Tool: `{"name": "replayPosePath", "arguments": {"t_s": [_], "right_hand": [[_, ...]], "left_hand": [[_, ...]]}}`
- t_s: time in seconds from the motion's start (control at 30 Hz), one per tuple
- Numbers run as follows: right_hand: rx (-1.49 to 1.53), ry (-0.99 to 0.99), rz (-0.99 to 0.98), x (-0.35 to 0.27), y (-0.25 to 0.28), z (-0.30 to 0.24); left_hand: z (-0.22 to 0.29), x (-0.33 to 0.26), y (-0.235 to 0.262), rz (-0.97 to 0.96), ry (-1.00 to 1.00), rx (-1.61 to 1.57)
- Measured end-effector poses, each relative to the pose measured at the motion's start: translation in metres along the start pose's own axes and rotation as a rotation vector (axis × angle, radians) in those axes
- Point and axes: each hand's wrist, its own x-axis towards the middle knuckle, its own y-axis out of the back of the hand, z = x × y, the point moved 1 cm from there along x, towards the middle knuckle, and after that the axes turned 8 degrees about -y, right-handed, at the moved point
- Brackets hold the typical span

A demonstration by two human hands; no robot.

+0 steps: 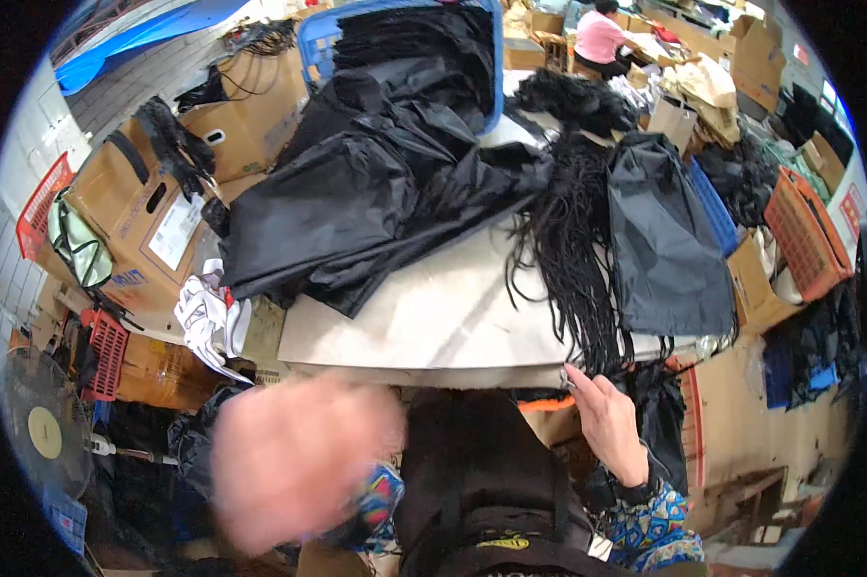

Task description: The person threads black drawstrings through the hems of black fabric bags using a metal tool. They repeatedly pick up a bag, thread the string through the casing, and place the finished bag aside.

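Note:
My left hand (304, 457) is a smear of motion in front of the table's near edge, so its fingers cannot be made out. At that same edge, further right, my right hand (608, 428) has its fingers pinched together on a small silvery metal piece (566, 378), too small to name. Just beyond those fingertips, a bundle of long black cords (573, 260) trails across the white table (424, 332). A flat black fabric bag (672, 255) lies to the right of the cords. Crumpled black fabric pieces (347, 197) are heaped on the table's left and far side.
Behind the heap stands a blue plastic basket (498, 67) of stacked black fabric. Left are a cardboard box (140, 221) and white straps (208, 317); a fan (44, 433) stands lower left. An orange crate (808, 236) is at right. Another person (605, 38) sits far back.

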Motion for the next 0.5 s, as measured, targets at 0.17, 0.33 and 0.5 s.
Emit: {"name": "replayPosePath", "arguments": {"t_s": [0.17,0.33,0.5], "right_hand": [[0.221,0.029,-0.122,-0.008,0.0,-0.005],[-0.009,0.103,-0.123,0.005,-0.014,0.006],[-0.329,0.089,0.014,0.103,-0.049,0.036]], "left_hand": [[0.065,-0.002,-0.069,-0.415,-0.358,-0.598],[0.085,-0.02,-0.073,0.058,-0.474,-0.579],[0.13,-0.081,-0.055,0.654,-0.059,0.418]]}}
